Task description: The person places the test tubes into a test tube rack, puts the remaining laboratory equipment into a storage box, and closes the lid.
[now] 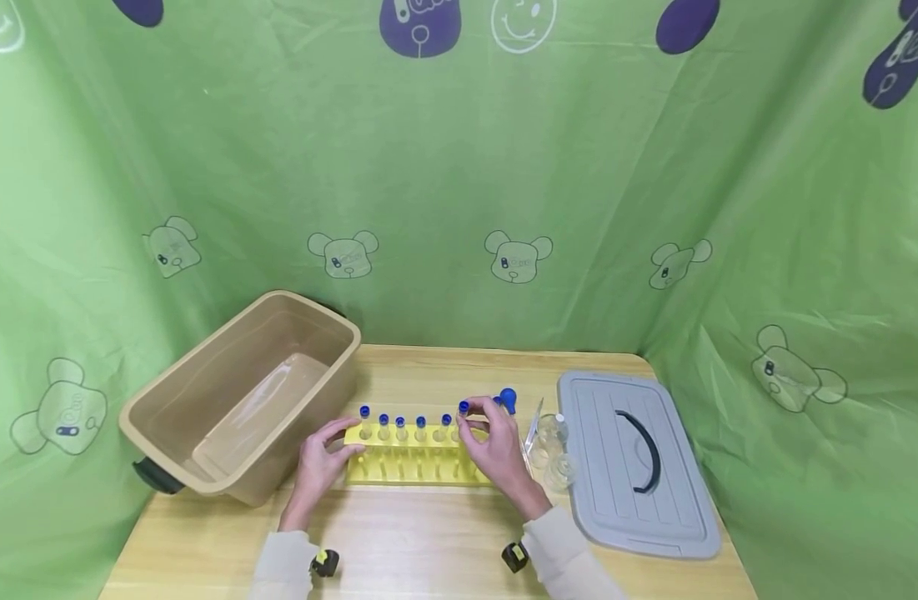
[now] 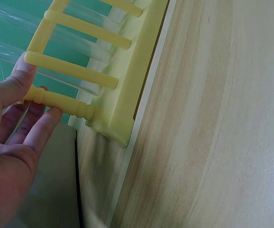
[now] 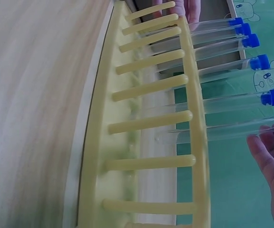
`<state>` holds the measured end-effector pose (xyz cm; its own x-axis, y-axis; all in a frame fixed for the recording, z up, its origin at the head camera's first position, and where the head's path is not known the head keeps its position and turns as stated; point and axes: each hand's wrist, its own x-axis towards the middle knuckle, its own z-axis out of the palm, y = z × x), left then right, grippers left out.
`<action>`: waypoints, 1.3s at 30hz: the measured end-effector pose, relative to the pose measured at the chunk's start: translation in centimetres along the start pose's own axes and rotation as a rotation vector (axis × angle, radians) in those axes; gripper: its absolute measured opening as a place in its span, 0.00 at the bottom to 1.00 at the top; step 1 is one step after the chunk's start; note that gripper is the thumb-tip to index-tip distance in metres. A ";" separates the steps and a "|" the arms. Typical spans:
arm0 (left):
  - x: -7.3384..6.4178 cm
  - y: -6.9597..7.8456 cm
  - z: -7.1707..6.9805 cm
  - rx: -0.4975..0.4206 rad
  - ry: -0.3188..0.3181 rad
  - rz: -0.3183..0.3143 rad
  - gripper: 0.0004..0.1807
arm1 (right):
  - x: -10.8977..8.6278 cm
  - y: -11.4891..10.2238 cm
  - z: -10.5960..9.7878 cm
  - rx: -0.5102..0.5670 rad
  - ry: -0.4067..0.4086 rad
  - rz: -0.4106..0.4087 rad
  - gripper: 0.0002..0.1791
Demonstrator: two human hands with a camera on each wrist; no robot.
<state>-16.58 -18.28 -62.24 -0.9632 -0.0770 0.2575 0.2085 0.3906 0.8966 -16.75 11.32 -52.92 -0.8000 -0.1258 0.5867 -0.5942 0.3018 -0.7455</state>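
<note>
A yellow test tube rack (image 1: 398, 481) with a row of pegs along its front stands on the table. Several clear test tubes (image 3: 232, 102) with blue caps are upright in its holes. My left hand (image 1: 322, 462) grips the rack's left end, thumb at the top bar and fingers around the end post (image 2: 63, 102). Near the right part of the row, my right hand (image 1: 499, 454) pinches another test tube (image 3: 232, 131) by its upper part. This tube passes through the top bar, its rounded bottom above the rack's base; its cap is out of the right wrist view.
At the left stands a large brown bin (image 1: 233, 400). A grey lid (image 1: 639, 467) with a black handle lies at the right. Between lid and rack are glass vessels (image 1: 556, 454), tweezers (image 1: 534, 423) and a blue rubber bulb (image 1: 508, 399). Green curtain (image 1: 428, 183) surrounds the table.
</note>
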 end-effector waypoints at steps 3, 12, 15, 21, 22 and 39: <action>0.0 -0.1 0.0 0.014 0.002 0.010 0.26 | -0.2 0.2 0.0 -0.002 -0.008 0.004 0.15; 0.0 0.0 0.0 -0.008 0.001 -0.009 0.26 | -0.5 0.6 0.2 0.005 -0.024 0.016 0.16; 0.0 0.1 0.0 -0.007 0.001 -0.014 0.26 | -0.7 0.8 0.3 0.007 -0.030 0.027 0.15; -0.1 0.1 0.0 -0.021 -0.004 -0.003 0.26 | -1.2 1.1 0.5 0.003 -0.039 0.036 0.15; -0.1 0.1 0.0 -0.021 -0.004 -0.002 0.26 | -1.2 1.2 0.6 0.004 -0.038 0.037 0.15; 0.0 0.0 0.1 0.013 0.004 0.019 0.26 | -1.7 1.6 0.6 0.001 -0.023 0.025 0.14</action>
<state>-16.63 -18.14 -62.24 -0.9585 -0.0733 0.2756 0.2240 0.4042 0.8868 -16.43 11.45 -55.26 -0.8163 -0.1396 0.5605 -0.5740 0.3038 -0.7604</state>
